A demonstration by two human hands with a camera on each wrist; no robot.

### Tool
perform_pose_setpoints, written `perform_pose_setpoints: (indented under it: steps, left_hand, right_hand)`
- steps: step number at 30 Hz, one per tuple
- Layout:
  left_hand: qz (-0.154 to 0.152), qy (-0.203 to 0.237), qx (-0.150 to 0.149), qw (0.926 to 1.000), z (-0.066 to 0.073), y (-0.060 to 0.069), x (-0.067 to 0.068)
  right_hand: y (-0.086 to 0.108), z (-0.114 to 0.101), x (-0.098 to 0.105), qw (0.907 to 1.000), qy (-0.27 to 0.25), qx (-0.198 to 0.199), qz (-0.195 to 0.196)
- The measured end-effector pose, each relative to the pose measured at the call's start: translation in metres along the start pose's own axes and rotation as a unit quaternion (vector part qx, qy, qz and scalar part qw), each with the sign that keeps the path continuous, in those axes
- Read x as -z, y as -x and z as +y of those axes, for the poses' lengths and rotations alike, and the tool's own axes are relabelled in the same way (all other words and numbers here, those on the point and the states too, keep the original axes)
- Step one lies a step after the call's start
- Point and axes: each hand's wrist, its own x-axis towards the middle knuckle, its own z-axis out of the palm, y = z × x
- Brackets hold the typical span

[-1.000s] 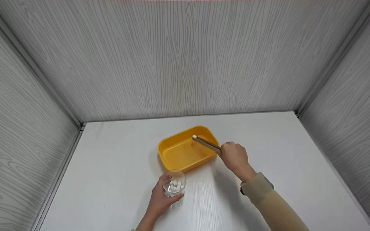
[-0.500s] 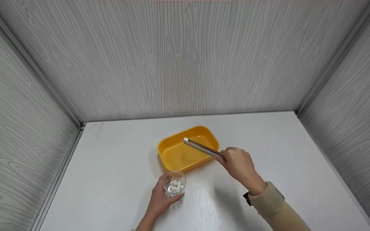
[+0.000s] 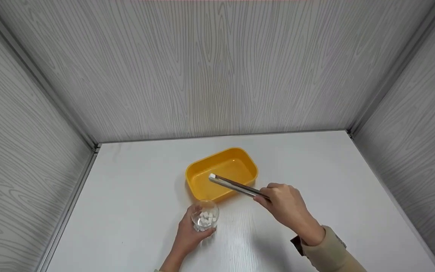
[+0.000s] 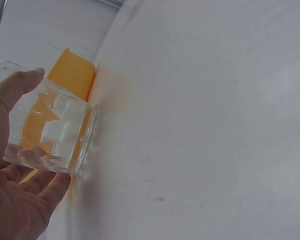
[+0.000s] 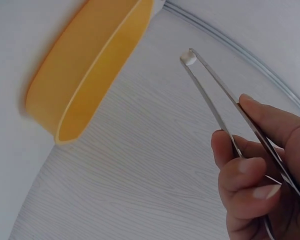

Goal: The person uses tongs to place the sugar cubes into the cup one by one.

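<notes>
My right hand [image 3: 287,206] grips metal tongs [image 3: 236,186], whose tips pinch one small white cube [image 3: 212,176] above the yellow tray [image 3: 253,172]. The right wrist view shows the same white cube [image 5: 188,58] between the tong tips, with my thumb and fingers on the two arms. My left hand [image 3: 189,234] is curled round a clear drinking glass [image 3: 205,206] standing just in front of the tray. Several white cubes [image 3: 207,218] lie in the glass; the left wrist view shows them through its wall [image 4: 65,125].
The white table [image 3: 134,211] is bounded by grey wood-grain panels [image 3: 217,75] at the back and both sides. In the left wrist view the tray's outer wall [image 4: 72,72] is close beyond the glass.
The right hand has moved back toward me and a little right. The tong tips and cube have shifted left and nearer to the glass. My left hand and the glass have stayed put.
</notes>
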Motion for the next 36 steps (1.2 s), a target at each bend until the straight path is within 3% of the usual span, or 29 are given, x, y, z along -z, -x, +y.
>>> perform_pose_setpoints:
  steps: [7,18,36]
  left_hand:
    - [0.003,-0.003,0.005,1.0,0.0,0.001,-0.001]
    - [0.003,0.004,-0.02,0.9998,-0.002,0.0,0.001]
    - [-0.002,0.005,-0.004,1.0,-0.003,-0.002,-0.001]
  right_hand:
    - [0.011,-0.006,0.003,0.9995,-0.02,0.016,-0.018]
    - [0.021,-0.009,-0.001,0.9976,-0.043,0.047,-0.028]
    - [0.027,-0.012,-0.004,0.9958,-0.037,0.056,-0.062]
